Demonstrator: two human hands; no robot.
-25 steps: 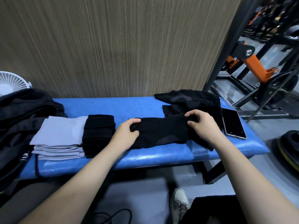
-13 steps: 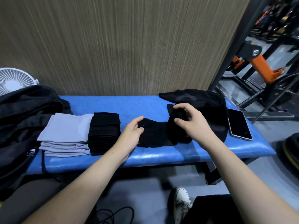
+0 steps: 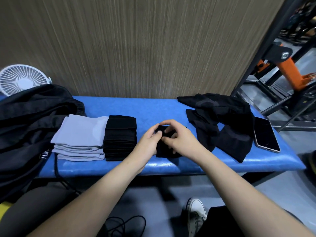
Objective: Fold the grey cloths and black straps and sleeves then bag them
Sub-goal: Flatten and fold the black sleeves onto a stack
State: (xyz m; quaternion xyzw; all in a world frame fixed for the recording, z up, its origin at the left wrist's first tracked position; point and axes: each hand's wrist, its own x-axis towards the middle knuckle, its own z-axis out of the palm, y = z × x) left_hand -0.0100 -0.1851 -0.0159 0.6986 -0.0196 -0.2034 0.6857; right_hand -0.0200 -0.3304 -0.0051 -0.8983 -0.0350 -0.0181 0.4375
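Both hands meet over a small folded black fabric sleeve (image 3: 165, 150) near the front edge of the padded blue bench (image 3: 153, 108). The left hand (image 3: 150, 140) curls its fingers round the sleeve's left side, thumb tip pressed on the top fold, while the right hand (image 3: 179, 141) pinches the same fold from the right, its fingers bent down onto the cloth. Just left of this grip, apart from it, stands a neat stack of folded black sleeves (image 3: 120, 137), and touching that stack's far side lies a pile of folded grey cloths (image 3: 79, 139). Further left of the hands a black drawstring bag (image 3: 30, 120) slumps across the bench end, with a white round fan (image 3: 20, 81) behind it. To the right of the grip, near but not touching the right hand, sprawls a loose heap of unfolded black sleeves (image 3: 220, 122), and beyond that heap a dark-screened smartphone (image 3: 265, 134) lies flat on the bench. Below the wrists a white canvas shoe (image 3: 195, 214) rests on the grey floor.
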